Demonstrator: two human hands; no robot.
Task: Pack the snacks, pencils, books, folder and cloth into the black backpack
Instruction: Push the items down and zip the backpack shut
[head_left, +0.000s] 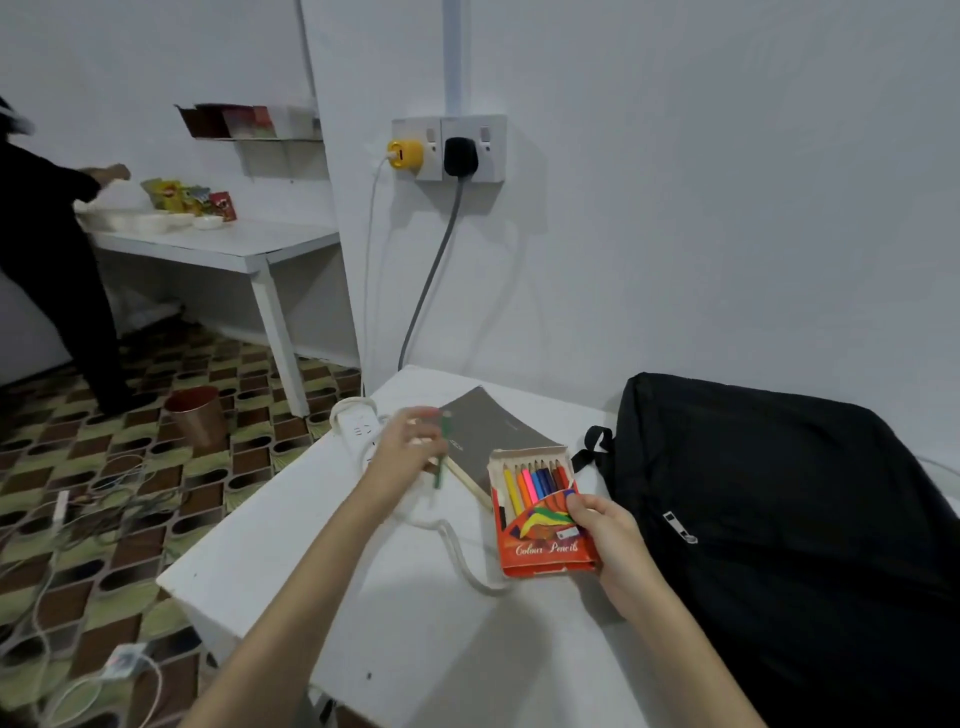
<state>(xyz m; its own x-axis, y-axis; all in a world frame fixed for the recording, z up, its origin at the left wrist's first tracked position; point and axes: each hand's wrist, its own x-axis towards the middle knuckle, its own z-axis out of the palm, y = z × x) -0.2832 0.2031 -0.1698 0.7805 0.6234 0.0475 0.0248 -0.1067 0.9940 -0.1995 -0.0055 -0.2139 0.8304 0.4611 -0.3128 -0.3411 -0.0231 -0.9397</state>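
White table (415, 623) against a white wall, cables trailing off to a patterned floor. Right hand (605, 535) clamped on the lower right edge of an opened box of colour pencils (540, 525), thumb over the front, box held just above the tabletop near the black backpack (779, 519). Left hand (410, 441) pinching what looks like 1 loose green pencil (441, 457), blurred, apart from the box and beside a grey book (498, 431) lying flat. Thin card box: light, easily crushed, flap open at the top, so likely to spill if tipped; best held by the long edges near the base, kept upright. Pencil: stiff, slim, prone to rolling; best taken near mid-shaft to slot back in. Backpack soft and slumped, zipper apparently closed. Farther off, another person at a second table (234, 244) with snack packets (192, 197).
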